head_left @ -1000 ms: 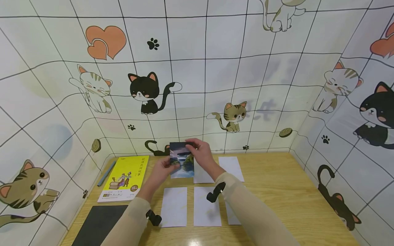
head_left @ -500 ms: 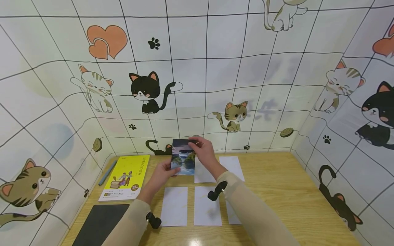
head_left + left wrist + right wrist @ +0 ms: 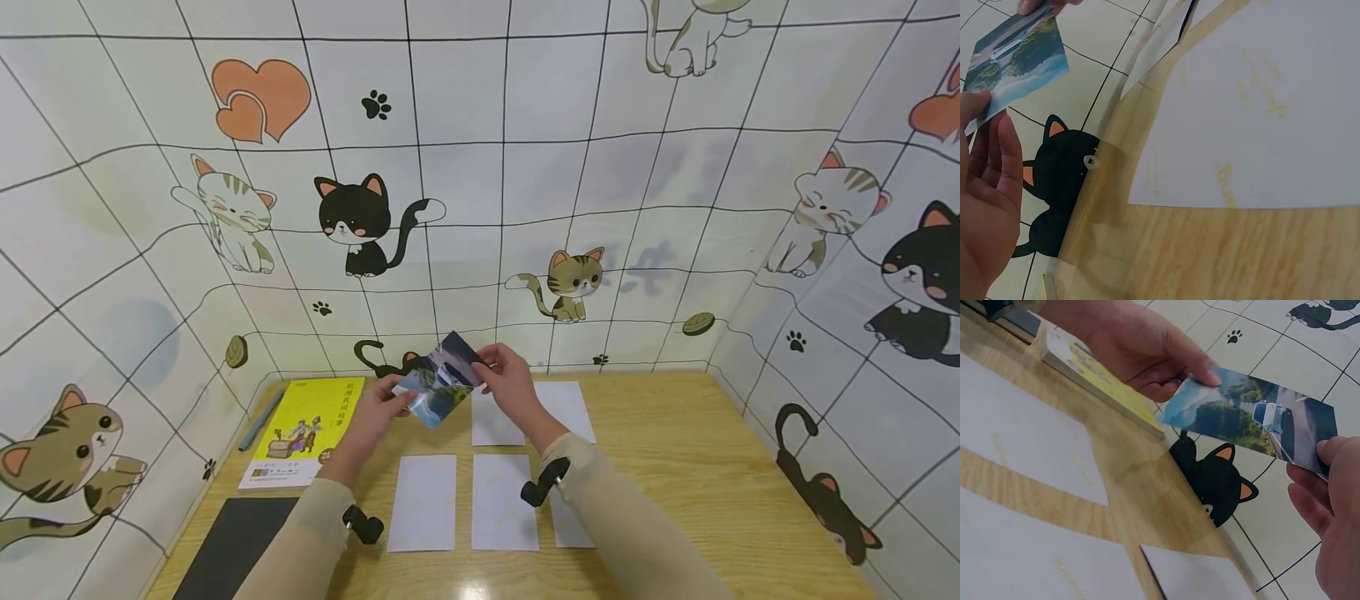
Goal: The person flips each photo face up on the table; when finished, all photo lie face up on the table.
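Note:
Both hands hold a glossy picture card (image 3: 442, 382) in the air above the far side of the table, tilted cornerwise. It shows green foliage, blue water and a dark top end. My left hand (image 3: 372, 417) pinches its lower left end, thumb on the printed face, as the left wrist view also shows for that hand (image 3: 988, 200). My right hand (image 3: 512, 385) pinches the dark upper right end between thumb and fingers; in the right wrist view this hand (image 3: 1341, 512) is at the right edge. Below lie white cards, including one (image 3: 422, 504) nearest my left forearm.
More white cards (image 3: 505, 504) lie in two rows, partly under my right arm. At left are a yellow book (image 3: 307, 425), a blue pen (image 3: 262, 421) and a dark flat board (image 3: 236, 542). A cat-patterned cloth wall (image 3: 465, 192) encloses the wooden table (image 3: 675, 475).
The picture card was held nearly upright and has turned clockwise to a slant. My left hand has shifted left and up, and my right hand slightly right and down, both still gripping it.

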### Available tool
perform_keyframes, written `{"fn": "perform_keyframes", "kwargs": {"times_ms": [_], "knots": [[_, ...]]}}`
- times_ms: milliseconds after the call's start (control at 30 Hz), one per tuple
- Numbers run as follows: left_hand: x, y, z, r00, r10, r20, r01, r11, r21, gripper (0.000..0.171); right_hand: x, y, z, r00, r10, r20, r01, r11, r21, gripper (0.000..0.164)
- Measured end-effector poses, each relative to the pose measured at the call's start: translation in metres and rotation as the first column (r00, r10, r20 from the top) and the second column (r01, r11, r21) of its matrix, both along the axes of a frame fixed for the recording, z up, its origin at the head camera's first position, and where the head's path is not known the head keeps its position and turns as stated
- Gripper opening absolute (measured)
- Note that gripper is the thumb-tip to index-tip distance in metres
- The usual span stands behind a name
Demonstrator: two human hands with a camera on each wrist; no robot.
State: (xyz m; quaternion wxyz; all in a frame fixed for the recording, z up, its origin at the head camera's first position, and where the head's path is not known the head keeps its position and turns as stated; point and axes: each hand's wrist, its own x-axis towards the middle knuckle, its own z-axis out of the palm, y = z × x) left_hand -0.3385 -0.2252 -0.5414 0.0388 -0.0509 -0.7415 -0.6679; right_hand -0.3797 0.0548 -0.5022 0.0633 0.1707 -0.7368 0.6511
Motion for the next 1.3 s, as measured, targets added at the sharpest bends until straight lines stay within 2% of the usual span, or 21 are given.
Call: {"fn": "perform_keyframes", "kwargs": {"times_ms": [133, 267, 433, 567, 700, 833, 1100, 1300], "knots": [[-0.001, -0.004, 0.006, 0.999, 0.040, -0.006, -0.040, 0.999, 0.017, 0.015, 0.008, 0.000, -0.009, 0.998, 0.011, 0.063, -0.011, 1.000, 0.003, 0.015], [-0.002, -0.007, 0.013, 0.997, 0.076, -0.016, -0.075, 0.997, 0.024, 0.021, 0.016, -0.001, -0.016, 0.992, 0.062, 0.111, -0.060, 0.998, -0.022, 0.013], [-0.006, -0.008, 0.021, 0.994, 0.108, -0.033, -0.107, 0.994, 0.028, 0.026, 0.025, -0.006, -0.021, 0.984, 0.124, 0.129, -0.121, 0.992, -0.031, 0.015], [-0.007, -0.007, 0.025, 0.991, 0.116, -0.060, -0.115, 0.993, 0.021, 0.025, 0.029, -0.009, -0.022, 0.981, 0.137, 0.138, -0.137, 0.991, -0.010, 0.017], [-0.006, -0.006, 0.025, 0.993, 0.101, -0.068, -0.101, 0.995, 0.008, 0.024, 0.029, -0.010, -0.018, 0.984, 0.116, 0.139, -0.117, 0.993, 0.002, 0.015], [-0.003, -0.002, 0.023, 0.997, 0.054, -0.053, -0.053, 0.999, 0.012, 0.021, 0.025, -0.007, -0.012, 0.985, 0.092, 0.144, -0.091, 0.996, -0.010, 0.018], [0.003, 0.004, 0.021, 0.999, 0.003, -0.041, -0.003, 1.000, 0.008, 0.024, 0.020, 0.000, -0.006, 0.986, 0.108, 0.129, -0.105, 0.994, -0.030, 0.019], [0.009, 0.008, 0.015, 0.998, -0.047, 0.049, 0.046, 0.999, 0.014, 0.039, 0.018, 0.001, -0.007, 0.992, 0.069, 0.104, -0.062, 0.996, -0.069, 0.017]]}}
